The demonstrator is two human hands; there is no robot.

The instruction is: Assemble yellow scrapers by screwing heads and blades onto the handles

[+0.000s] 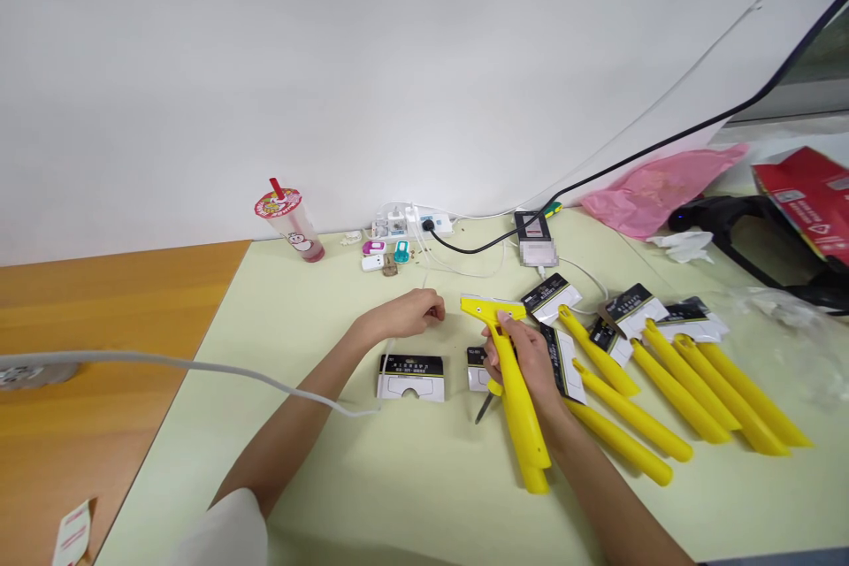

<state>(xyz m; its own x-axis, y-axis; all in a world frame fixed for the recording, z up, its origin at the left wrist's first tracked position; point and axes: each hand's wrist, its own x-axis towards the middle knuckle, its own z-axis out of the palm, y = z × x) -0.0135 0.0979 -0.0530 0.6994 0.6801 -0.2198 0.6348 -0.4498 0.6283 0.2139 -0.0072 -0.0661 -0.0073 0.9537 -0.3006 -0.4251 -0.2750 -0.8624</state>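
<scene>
My right hand [523, 358] is wrapped round the neck of a yellow scraper [521, 407], its wide head pointing away from me. A second yellow handle end shows just beneath it. Below the right hand's fingers a dark metal shaft [486, 408] with a yellow end sticks out, perhaps a screwdriver; I cannot tell whether it is held. To the left of the scraper head, apart from it, my left hand [415, 312] is closed with curled fingers; whatever they pinch is hidden. A black-and-white card sleeve [411, 378] lies below the left hand, and another card [476, 369] is partly behind the right.
Several yellow scrapers [690, 389] with card sleeves lie at the right. A drink cup [292, 225], small coloured objects [401, 251] and a power strip [434, 224] stand near the wall. A grey cable [265, 378] crosses the left arm; a pink bag [656, 195] lies far right.
</scene>
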